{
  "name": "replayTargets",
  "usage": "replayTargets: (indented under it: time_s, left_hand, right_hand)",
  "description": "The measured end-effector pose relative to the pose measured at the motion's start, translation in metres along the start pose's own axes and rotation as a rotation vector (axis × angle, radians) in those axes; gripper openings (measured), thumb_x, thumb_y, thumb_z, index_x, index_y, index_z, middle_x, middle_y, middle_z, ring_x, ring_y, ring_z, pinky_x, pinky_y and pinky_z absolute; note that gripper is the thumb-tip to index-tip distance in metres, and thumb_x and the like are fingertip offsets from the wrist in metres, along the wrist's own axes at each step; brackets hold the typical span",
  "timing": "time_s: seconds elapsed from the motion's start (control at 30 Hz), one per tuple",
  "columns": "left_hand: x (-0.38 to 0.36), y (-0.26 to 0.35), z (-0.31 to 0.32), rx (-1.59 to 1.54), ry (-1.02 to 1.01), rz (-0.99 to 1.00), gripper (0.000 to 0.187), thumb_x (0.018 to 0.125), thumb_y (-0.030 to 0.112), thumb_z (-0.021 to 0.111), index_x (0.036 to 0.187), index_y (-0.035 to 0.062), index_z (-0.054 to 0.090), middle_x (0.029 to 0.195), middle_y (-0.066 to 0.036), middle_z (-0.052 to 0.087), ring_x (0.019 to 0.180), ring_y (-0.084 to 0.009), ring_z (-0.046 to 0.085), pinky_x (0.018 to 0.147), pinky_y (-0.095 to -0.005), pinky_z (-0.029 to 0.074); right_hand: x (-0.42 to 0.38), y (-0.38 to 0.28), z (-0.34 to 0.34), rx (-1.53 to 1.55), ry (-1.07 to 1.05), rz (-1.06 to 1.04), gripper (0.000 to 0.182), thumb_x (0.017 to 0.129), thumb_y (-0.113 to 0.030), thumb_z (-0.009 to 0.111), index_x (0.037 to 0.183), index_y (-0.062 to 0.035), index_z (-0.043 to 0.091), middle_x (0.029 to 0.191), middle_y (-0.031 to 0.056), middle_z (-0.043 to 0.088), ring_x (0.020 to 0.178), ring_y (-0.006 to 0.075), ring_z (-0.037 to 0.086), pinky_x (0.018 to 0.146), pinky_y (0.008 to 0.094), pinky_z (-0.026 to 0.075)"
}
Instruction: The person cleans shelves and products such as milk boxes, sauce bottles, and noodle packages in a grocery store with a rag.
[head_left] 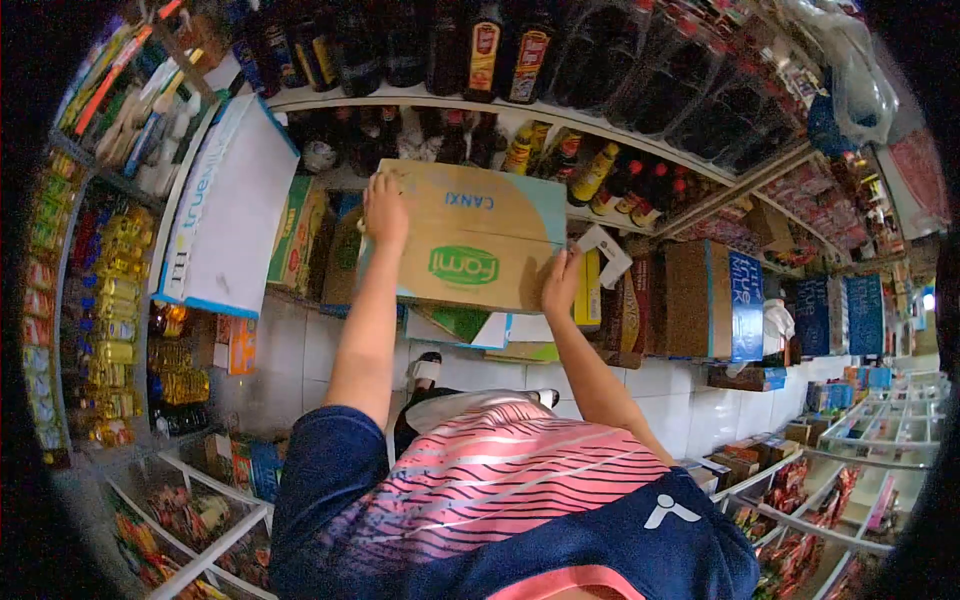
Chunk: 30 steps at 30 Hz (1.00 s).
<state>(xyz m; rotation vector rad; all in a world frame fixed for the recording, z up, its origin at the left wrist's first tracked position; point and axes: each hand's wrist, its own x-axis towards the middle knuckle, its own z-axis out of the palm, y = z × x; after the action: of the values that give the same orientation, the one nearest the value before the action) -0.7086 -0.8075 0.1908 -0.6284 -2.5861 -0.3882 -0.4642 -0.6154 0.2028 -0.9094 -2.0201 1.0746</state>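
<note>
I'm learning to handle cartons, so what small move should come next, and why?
Perhaps draw the left hand back along the side of the Fami carton, for balance: it sits by a far corner, while the right hand is by a near one.

The person's left hand [563, 282] and right hand [386, 210] press opposite sides of a Fami carton [475, 235], fingers at its edges. The right arm [366, 325] reaches nearly straight to the carton; the left arm [605, 375] angles inward to it, lower down.
</note>
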Motion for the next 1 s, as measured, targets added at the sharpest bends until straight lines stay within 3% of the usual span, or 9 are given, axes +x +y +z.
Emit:
replayTargets:
  time_s: [0.07, 0.17, 0.4, 0.47, 0.53, 0.63, 0.77, 0.83, 1.0]
  left_hand:
    - [-0.028, -0.013, -0.026, -0.074, -0.013, -0.124, 0.041, 0.079, 0.02, 0.05, 0.115, 0.0005, 0.043, 0.121, -0.016, 0.042, 0.117, -0.0312, 0.034, 0.096, -0.0396, 0.029]
    - [-0.073, -0.007, -0.065, -0.198, -0.093, -0.345, 0.042, 0.079, 0.021, 0.051, 0.114, 0.0012, 0.043, 0.121, -0.017, 0.041, 0.118, -0.0321, 0.032, 0.098, -0.041, 0.025]
    - [-0.118, 0.101, -0.069, -0.294, -0.313, -0.175, 0.037, 0.079, 0.015, 0.043, 0.114, 0.0015, 0.045, 0.119, -0.02, 0.042, 0.114, -0.0329, 0.036, 0.096, -0.0412, 0.028]
    - [-0.129, 0.142, -0.014, -0.666, -0.317, 0.019, 0.037, 0.079, 0.013, 0.04, 0.113, 0.0005, 0.045, 0.117, -0.02, 0.044, 0.114, -0.0325, 0.036, 0.096, -0.0377, 0.028]
    - [-0.111, 0.192, -0.03, -0.551, -0.4, 0.322, 0.037, 0.079, 0.014, 0.04, 0.113, 0.0006, 0.046, 0.116, -0.018, 0.045, 0.114, -0.0315, 0.037, 0.096, -0.0382, 0.028]
    - [-0.098, 0.192, -0.036, -0.577, -0.258, 0.475, 0.037, 0.077, 0.013, 0.042, 0.113, 0.0015, 0.046, 0.114, -0.016, 0.046, 0.113, -0.0298, 0.038, 0.096, -0.0398, 0.028]
    - [-0.081, 0.102, -0.037, -0.43, -0.429, 0.2, 0.04, 0.073, 0.012, 0.05, 0.113, 0.0032, 0.046, 0.118, -0.013, 0.044, 0.116, -0.029, 0.035, 0.098, -0.0406, 0.026]
    - [-0.077, 0.043, -0.048, -0.257, -0.188, 0.105, 0.049, 0.071, 0.008, 0.053, 0.118, 0.0034, 0.041, 0.122, -0.015, 0.04, 0.121, -0.0289, 0.029, 0.099, -0.0384, 0.025]
    - [-0.065, -0.02, -0.069, -0.215, -0.303, 0.102, 0.047, 0.079, 0.014, 0.05, 0.121, 0.0004, 0.037, 0.127, -0.016, 0.035, 0.121, -0.029, 0.028, 0.099, -0.0362, 0.025]
  right_hand:
    - [0.002, -0.013, -0.004, 0.029, -0.059, 0.144, 0.043, 0.089, -0.031, 0.034, 0.12, -0.0006, 0.034, 0.111, 0.0255, 0.047, 0.101, 0.0375, 0.047, 0.084, 0.0399, 0.036]
    - [0.008, 0.001, 0.005, 0.017, 0.02, 0.052, 0.044, 0.089, -0.031, 0.034, 0.12, -0.0007, 0.033, 0.109, 0.025, 0.048, 0.098, 0.0372, 0.048, 0.082, 0.0393, 0.037]
    - [0.003, -0.005, -0.003, 0.047, 0.001, 0.096, 0.041, 0.089, -0.032, 0.03, 0.12, -0.0056, 0.035, 0.11, 0.025, 0.047, 0.098, 0.0392, 0.047, 0.082, 0.0414, 0.036]
    - [0.0, -0.008, -0.004, 0.032, 0.002, 0.12, 0.041, 0.089, -0.032, 0.03, 0.12, -0.0048, 0.035, 0.111, 0.0252, 0.046, 0.098, 0.039, 0.047, 0.082, 0.0414, 0.036]
    - [-0.003, -0.006, -0.002, 0.02, 0.004, 0.136, 0.042, 0.089, -0.032, 0.03, 0.12, -0.004, 0.034, 0.111, 0.0253, 0.046, 0.098, 0.0389, 0.047, 0.082, 0.0414, 0.036]
    - [-0.003, -0.007, -0.005, -0.047, 0.031, 0.016, 0.045, 0.089, -0.033, 0.031, 0.118, 0.0009, 0.036, 0.11, 0.0247, 0.047, 0.098, 0.0376, 0.047, 0.082, 0.0407, 0.037]
    - [-0.007, -0.014, -0.002, -0.125, -0.068, 0.008, 0.047, 0.087, -0.037, 0.035, 0.116, 0.0, 0.039, 0.108, 0.0223, 0.048, 0.098, 0.0359, 0.047, 0.081, 0.0399, 0.037]
    - [-0.005, 0.001, 0.002, -0.1, -0.075, -0.017, 0.046, 0.087, -0.036, 0.035, 0.116, 0.0002, 0.04, 0.108, 0.0222, 0.048, 0.098, 0.0356, 0.047, 0.082, 0.0396, 0.037]
    - [-0.008, 0.0, 0.005, -0.263, 0.049, -0.213, 0.038, 0.088, -0.029, 0.038, 0.111, 0.0013, 0.044, 0.114, 0.0229, 0.043, 0.106, 0.0369, 0.041, 0.089, 0.0406, 0.032]
